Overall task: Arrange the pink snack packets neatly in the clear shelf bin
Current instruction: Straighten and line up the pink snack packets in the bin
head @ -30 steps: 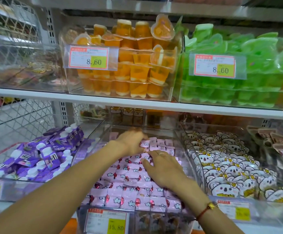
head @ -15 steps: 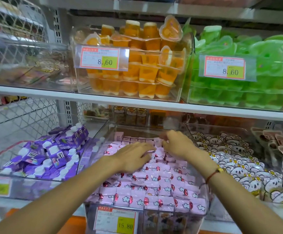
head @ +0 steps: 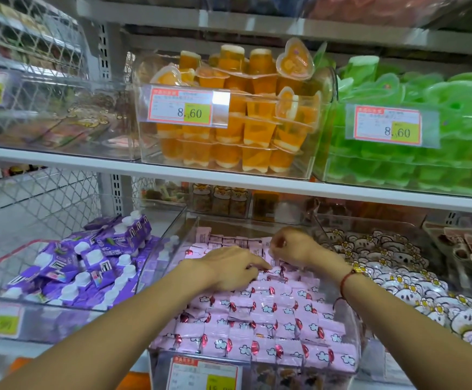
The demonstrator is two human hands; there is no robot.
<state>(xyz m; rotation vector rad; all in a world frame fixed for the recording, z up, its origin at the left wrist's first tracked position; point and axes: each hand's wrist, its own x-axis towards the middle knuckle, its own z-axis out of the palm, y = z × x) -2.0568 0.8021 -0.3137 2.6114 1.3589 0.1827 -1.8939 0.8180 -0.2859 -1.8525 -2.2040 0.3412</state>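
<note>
Several pink snack packets (head: 260,327) with cloud and cherry prints lie in rows in the clear shelf bin (head: 156,358) on the lower shelf, filling it from front to back. My left hand (head: 229,270) lies palm down on the packets in the middle of the bin, fingers stretched to the right. My right hand (head: 294,247) is at the back right of the bin, its fingers curled round a pink packet (head: 268,253) that stands on edge. Some back-row packets stand upright.
A bin of purple pouches (head: 88,266) stands to the left, a bin of white bear-print packets (head: 398,271) to the right. The shelf above (head: 229,180) hangs low, holding orange jelly cups (head: 243,130) and green jelly cups (head: 426,130). A price tag (head: 204,374) fronts the pink bin.
My right hand moved from the bin's middle to the back right and now grips a packet. My left hand came forward from the back row to the middle.
</note>
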